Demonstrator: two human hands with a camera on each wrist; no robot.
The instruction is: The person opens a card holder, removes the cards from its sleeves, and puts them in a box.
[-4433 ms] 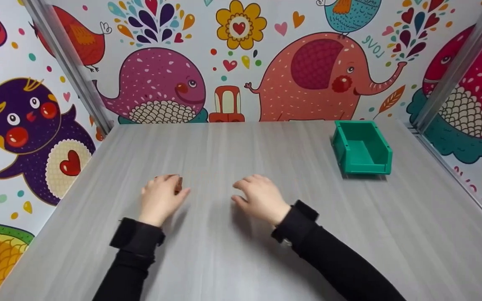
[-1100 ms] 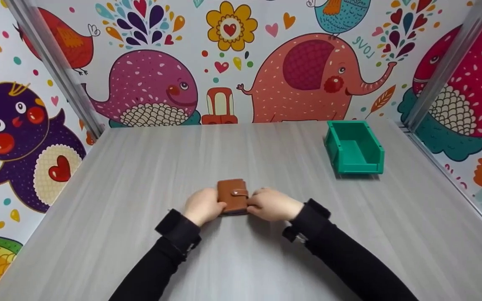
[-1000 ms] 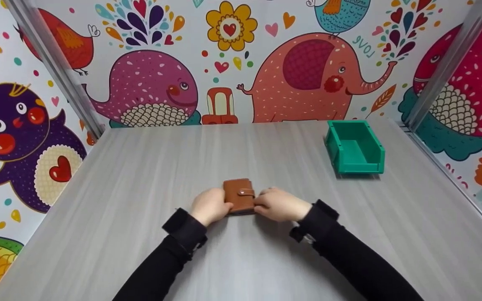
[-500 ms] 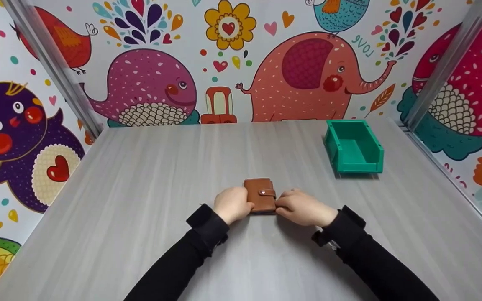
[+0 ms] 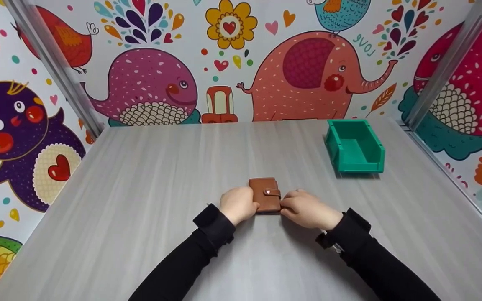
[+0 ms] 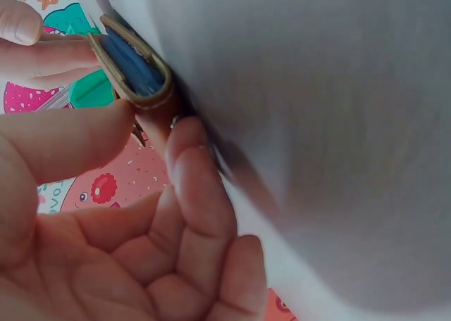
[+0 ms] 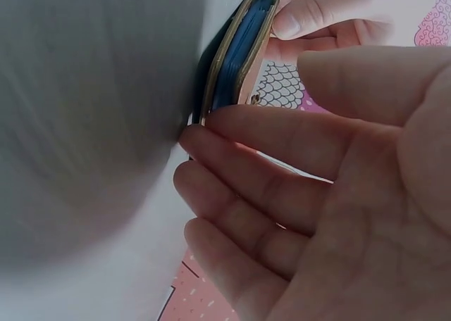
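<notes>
A brown leather card wallet (image 5: 265, 195) with a snapped strap lies on the table between both hands. Blue inner sleeves show at its edge in the left wrist view and the right wrist view. My left hand (image 5: 238, 205) pinches the wallet's left side, thumb on top and fingers beneath, as the left wrist view shows. At the strap side, my right hand (image 5: 310, 209) touches the wallet's edge with extended fingertips. In the right wrist view the right thumb (image 7: 359, 82) stands apart from the wallet.
A green plastic bin (image 5: 356, 147) stands at the back right of the grey wood-grain table (image 5: 161, 163). Behind the table rises a wall with cartoon animals (image 5: 308, 79). Metal posts (image 5: 57, 67) mark the corners.
The left hand has carried the wallet from the left toward the middle, and the right hand has come to its edge. Over the last second both hands and the wallet have shifted right.
</notes>
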